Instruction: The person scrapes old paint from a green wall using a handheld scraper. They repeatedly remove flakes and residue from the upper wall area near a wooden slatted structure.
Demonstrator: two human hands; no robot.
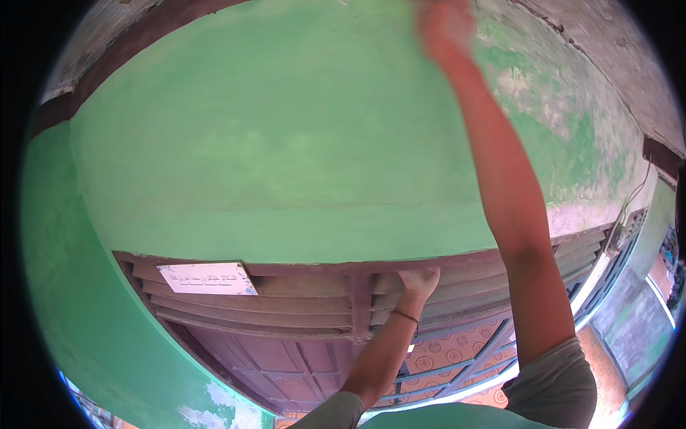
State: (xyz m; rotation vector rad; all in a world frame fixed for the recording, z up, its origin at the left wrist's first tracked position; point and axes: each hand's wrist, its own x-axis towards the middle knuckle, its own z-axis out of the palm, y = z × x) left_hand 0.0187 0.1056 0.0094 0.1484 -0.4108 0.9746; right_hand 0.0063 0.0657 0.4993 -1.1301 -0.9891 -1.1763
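My right arm reaches high up the green wall [271,157], and my right hand [446,28] is at the top edge of the view. Motion smears its fingers, so I cannot tell whether they hold anything. Lower down, my left hand [421,281], with a dark band on the wrist, is closed on the upper edge of the brown wooden louver frame [361,304], just right of its upright post. Some of its fingertips are hidden. Patches of worn, whitish paint [525,89] show on the wall beside my right hand.
A white printed sign [207,278] hangs on the louvers at left. Below are a brown panelled door [268,361] and a barred window with a patterned orange curtain [457,350]. A cable [636,189] runs down the wall at right. Brown beams border the ceiling.
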